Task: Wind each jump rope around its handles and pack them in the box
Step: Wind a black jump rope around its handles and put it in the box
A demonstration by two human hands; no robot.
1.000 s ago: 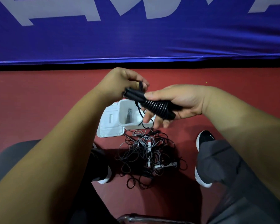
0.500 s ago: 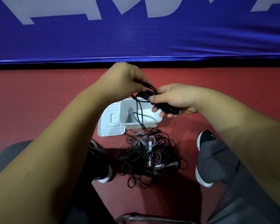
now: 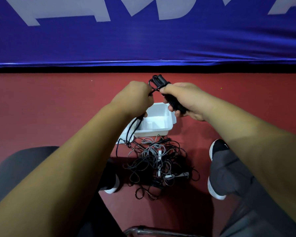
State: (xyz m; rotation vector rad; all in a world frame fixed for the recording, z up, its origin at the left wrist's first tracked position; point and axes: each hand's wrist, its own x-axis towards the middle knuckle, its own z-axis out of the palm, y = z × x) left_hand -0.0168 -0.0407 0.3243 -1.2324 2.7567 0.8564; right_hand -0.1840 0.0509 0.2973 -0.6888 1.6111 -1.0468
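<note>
Both hands have lifted away from the box (image 3: 161,130) since a moment ago, and the black handles (image 3: 158,81) now stick up above them; the white box sits open on the red floor (image 3: 58,108) beneath the hands, its inside pale, contents unclear; a tangle (image 3: 157,161) of ropes lies just beside it, between two shoes (image 3: 218,147); the left hand (image 3: 135,98) clenches a cord (image 3: 133,128) that trails down to the tangle; the right hand (image 3: 186,100) curls its fingers tight round the handles and the cord wound on them.
</note>
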